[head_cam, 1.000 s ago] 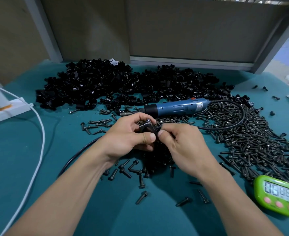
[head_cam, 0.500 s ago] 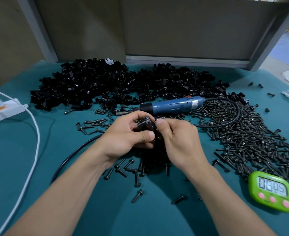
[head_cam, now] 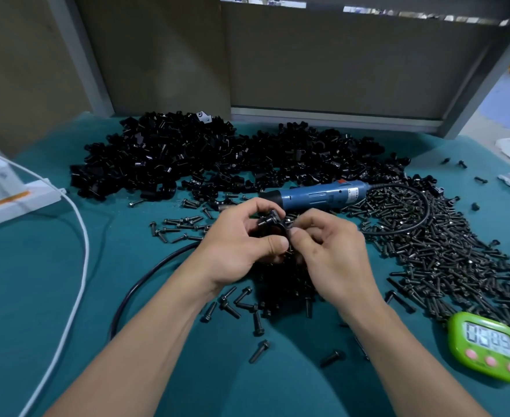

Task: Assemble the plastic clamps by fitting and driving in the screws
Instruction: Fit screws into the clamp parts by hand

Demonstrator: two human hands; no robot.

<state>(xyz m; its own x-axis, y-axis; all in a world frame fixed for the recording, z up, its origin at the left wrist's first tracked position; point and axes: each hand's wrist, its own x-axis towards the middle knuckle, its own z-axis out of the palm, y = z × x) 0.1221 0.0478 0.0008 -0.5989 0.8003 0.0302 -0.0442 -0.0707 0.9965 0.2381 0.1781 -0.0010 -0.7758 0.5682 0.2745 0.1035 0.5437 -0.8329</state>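
Note:
My left hand [head_cam: 238,245] grips a black plastic clamp [head_cam: 273,225] above the middle of the teal table [head_cam: 52,281], thumb across its front. A black screw stands in the clamp's upper left end. My right hand [head_cam: 327,251] pinches the clamp's right side with thumb and forefinger; what its fingertips hold there is hidden. A blue electric screwdriver [head_cam: 320,195] lies on the table just behind my hands, its tip pointing left. A large heap of black clamps [head_cam: 217,158] fills the back of the table. Loose black screws [head_cam: 434,245] are spread thickly to the right.
A green timer [head_cam: 490,352] sits at the front right. The screwdriver's black cable [head_cam: 145,281] loops past my left forearm. A white cable [head_cam: 79,260] and a white box [head_cam: 10,194] lie at the left. Scattered screws [head_cam: 241,305] lie under my wrists.
The view has shifted slightly. My right fingers have slid lower on the clamp's right side, and both hands stay together on the clamp.

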